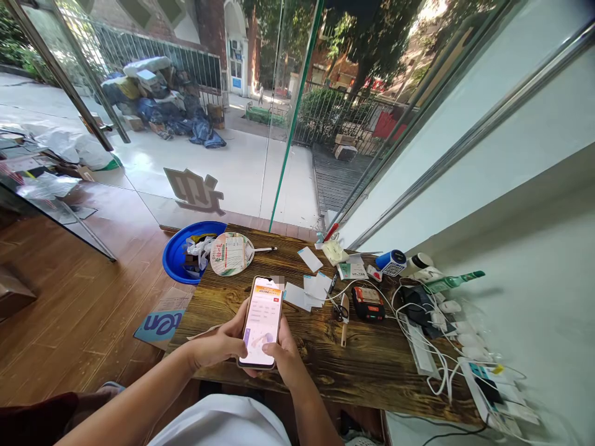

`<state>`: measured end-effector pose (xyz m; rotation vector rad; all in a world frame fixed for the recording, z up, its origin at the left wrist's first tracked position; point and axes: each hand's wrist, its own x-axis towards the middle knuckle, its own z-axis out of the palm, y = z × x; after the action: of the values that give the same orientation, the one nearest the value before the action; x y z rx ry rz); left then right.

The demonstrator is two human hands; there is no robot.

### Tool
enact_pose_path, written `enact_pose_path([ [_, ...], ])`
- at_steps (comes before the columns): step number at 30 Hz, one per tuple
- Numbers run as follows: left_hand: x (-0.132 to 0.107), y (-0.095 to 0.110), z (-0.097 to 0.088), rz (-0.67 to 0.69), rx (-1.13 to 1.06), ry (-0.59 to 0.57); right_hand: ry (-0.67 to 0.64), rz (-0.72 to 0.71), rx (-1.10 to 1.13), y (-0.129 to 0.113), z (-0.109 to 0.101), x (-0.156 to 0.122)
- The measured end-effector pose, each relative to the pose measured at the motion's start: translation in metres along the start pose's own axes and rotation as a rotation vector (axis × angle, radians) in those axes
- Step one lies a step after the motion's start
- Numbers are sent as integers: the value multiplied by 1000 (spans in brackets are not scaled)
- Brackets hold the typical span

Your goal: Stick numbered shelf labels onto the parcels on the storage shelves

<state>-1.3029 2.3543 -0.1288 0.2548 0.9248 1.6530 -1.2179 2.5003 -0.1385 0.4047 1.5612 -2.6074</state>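
A smartphone point(261, 319) with a lit, mostly white and pink screen is held upright over the front edge of the wooden table. My left hand point(223, 341) grips its left side, the thumb lying at the lower left of the screen. On the other side my right hand point(283, 350) wraps the right edge, its thumb over the lower right of the screen. Both hands are closed on the phone; most fingers are hidden behind it. Beyond the phone lie a round paper fan point(231, 254) and several white cards point(297, 296).
On the wooden table point(316, 365) are a utility knife point(344, 319), scissors point(341, 308), an orange-black device point(368, 303), tangled white cables point(446, 371) and a green bottle point(455, 282). A blue bin point(174, 251) stands at the left. Glass panels rise behind.
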Motion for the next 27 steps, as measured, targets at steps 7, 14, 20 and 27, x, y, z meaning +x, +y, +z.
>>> enact_pose_path([
  [7,-3,2,2,-12,33,63,-8,-63,-84,2,7,-2],
  [14,-4,1,3,2,78,114,54,-39,57,5,7,0],
  [20,-3,-3,2,7,62,117,141,-55,120,13,11,3],
  [27,-2,-9,-3,61,80,69,179,-73,133,18,11,2],
])
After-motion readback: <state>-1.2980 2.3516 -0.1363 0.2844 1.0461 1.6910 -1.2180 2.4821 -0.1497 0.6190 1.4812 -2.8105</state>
